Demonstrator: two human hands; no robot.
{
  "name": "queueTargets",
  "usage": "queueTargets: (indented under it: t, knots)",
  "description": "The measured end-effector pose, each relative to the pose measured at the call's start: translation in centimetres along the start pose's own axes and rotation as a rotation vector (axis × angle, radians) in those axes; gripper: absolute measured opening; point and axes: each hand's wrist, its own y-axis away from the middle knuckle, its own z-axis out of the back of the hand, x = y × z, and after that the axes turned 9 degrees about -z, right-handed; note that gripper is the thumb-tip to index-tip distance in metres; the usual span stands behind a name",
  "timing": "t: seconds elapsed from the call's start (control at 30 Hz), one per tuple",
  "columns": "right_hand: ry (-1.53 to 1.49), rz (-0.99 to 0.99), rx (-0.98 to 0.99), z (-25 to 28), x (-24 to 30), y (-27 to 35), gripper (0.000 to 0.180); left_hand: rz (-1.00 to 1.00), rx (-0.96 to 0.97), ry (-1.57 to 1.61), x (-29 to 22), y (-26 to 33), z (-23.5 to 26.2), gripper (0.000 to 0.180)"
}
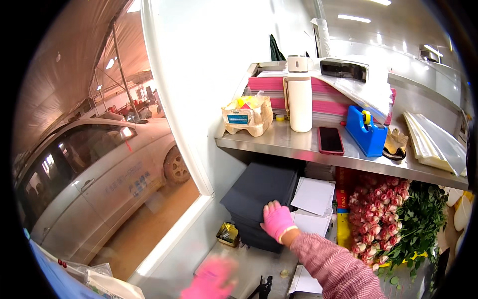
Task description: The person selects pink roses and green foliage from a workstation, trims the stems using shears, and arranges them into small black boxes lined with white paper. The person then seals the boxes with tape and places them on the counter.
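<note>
My right hand (277, 219), in a pink glove with bare fingertips, rests at the near right edge of a tall stack of dark sheets (259, 184) on the lower level. Its fingers lie a little apart on the stack. My left hand (211, 279), gloved in pink too, is low at the front, smeared by motion. It is apart from the stack, and its fingers cannot be made out. White sheets of card (313, 194) lie just right of the dark stack. A small yellow box (227, 234) of small items stands between the stack and the wall.
A steel shelf (279, 144) overhangs the stack, carrying a white flask (300, 104), phone (330, 140), blue tape dispenser (366, 132) and cardboard carton (247, 115). Pink-and-white roses (373, 219) with leafy stems lie at right. A black clamp-like tool (264, 287) sits near the front.
</note>
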Motion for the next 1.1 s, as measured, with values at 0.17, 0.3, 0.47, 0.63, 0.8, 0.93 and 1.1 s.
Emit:
queueTargets:
  t: [0.17, 0.3, 0.47, 0.63, 0.8, 0.93, 1.1]
  knots:
    - [-0.312, -0.003, 0.118, 3.1, -3.2, 2.3, 0.032, 0.291, 0.587, 0.070, 7.2, -3.3, -15.7, 0.050]
    - [-1.139, 0.048, -0.437, 3.3, -11.7, 7.1, 0.032, 0.389, 0.522, 0.203, 8.9, -1.8, -23.9, 0.047]
    - [-0.500, 0.272, -0.453, 4.4, -17.5, 20.1, 0.037, 0.455, 0.496, 0.254, 8.3, -1.2, -27.8, 0.044]
    - [-0.446, 0.182, -0.284, -1.8, -17.1, 30.3, 0.032, 0.537, 0.424, 0.252, 7.0, 0.2, -29.3, 0.041]
    - [-0.529, 0.185, -0.105, -6.9, -19.6, 35.7, 0.038, 0.432, 0.118, 0.093, 3.8, -0.7, -24.3, 0.038]
    - [-0.574, 0.201, -0.063, -9.7, -20.1, 37.2, 0.042, -0.282, 0.037, 0.012, -9.2, -12.8, -15.7, 0.043]
    - [-0.490, 0.273, -0.047, -11.2, -19.6, 38.1, 0.042, -0.431, 0.296, -0.189, -15.1, -15.2, -24.6, 0.050]
